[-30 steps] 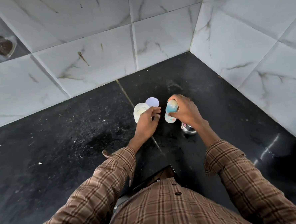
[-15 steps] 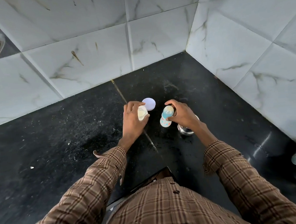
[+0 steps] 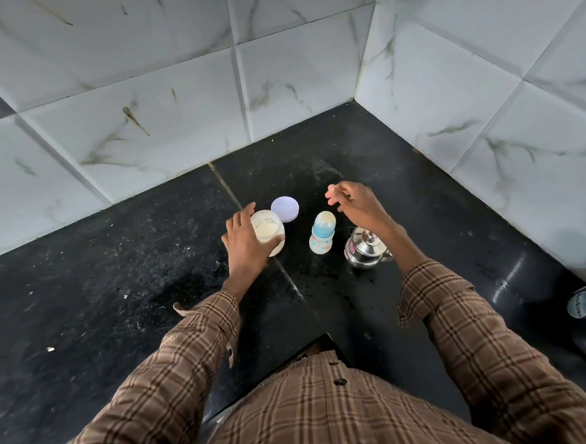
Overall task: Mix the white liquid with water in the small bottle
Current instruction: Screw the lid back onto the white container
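Black stone counter (image 3: 116, 267) carries the bottle (image 3: 322, 233), upright with its cap on, between my hands. My left hand (image 3: 247, 247) grips the open jar (image 3: 267, 231) just left of it; my right hand (image 3: 359, 202) hovers loose-fingered and empty just right of it, above the kettle (image 3: 365, 250). I judge the right hand the freer to take the bottle, reaching left and down.

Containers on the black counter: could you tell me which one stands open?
The clear glass jar held by the left hand; its lilac lid lies beside it.
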